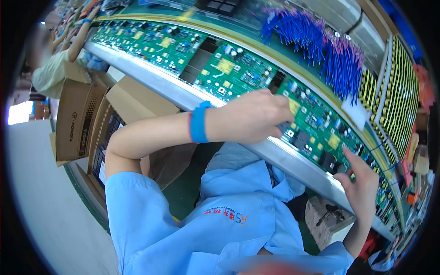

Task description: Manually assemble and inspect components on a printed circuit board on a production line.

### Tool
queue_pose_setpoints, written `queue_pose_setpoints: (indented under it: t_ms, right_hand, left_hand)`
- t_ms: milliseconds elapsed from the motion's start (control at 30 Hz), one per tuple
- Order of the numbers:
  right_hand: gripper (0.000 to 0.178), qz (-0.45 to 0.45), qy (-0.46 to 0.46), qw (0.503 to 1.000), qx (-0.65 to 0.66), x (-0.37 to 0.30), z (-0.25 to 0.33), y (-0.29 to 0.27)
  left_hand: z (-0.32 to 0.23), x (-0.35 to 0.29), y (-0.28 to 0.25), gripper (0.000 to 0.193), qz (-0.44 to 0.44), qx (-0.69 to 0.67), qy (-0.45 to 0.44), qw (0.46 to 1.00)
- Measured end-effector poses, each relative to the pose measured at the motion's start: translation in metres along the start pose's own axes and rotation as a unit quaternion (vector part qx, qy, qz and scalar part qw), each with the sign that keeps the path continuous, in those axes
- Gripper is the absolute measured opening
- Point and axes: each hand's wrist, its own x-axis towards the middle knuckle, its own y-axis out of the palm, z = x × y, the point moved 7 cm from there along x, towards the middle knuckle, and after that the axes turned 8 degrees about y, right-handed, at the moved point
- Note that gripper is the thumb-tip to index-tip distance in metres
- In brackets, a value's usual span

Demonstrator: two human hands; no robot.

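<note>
A row of green circuit boards (pixel 256 75) lies along a conveyor in front of me. My left hand (pixel 256 114), with a blue band at the wrist, reaches across over one board. Its fingers are curled in, and a small dark component (pixel 285 126) shows at the thumb and fingertips. Farther right, my right hand (pixel 360 176) is at the near edge of the same row. Its thumb and index finger are spread apart around the board's edge, next to a dark block-shaped part (pixel 327 159) on the board.
A metal rail (pixel 183 98) borders the boards on my side. Bundles of blue wires with pink ends (pixel 316 46) lie beyond the conveyor. Black-and-yellow striped strips (pixel 398 87) stand at the right. An open cardboard box (pixel 75 119) is at the left, near another person (pixel 55 71).
</note>
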Motion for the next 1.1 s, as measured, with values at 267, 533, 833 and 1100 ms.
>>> queue_pose_setpoints:
  t_ms: [267,533,833,1100]
  right_hand:
    - [0.039,-0.137,-0.189,0.968,0.088,0.141,0.09,-0.024]
    - [0.042,-0.298,-0.309,0.903,0.007,0.291,0.221,0.026]
    - [0.036,-0.203,-0.187,0.96,-0.046,0.309,0.243,0.025]
    - [0.034,-0.134,-0.239,0.957,-0.094,0.317,0.244,0.024]
  left_hand:
    - [0.022,0.016,-0.079,0.023,-0.094,0.19,0.027,0.977]
    - [0.14,-0.029,-0.18,0.045,-0.149,0.336,0.106,0.924]
    - [0.183,0.001,-0.183,0.041,0.047,0.354,-0.129,0.925]
    - [0.2,0.01,-0.187,0.055,0.106,0.328,-0.144,0.928]
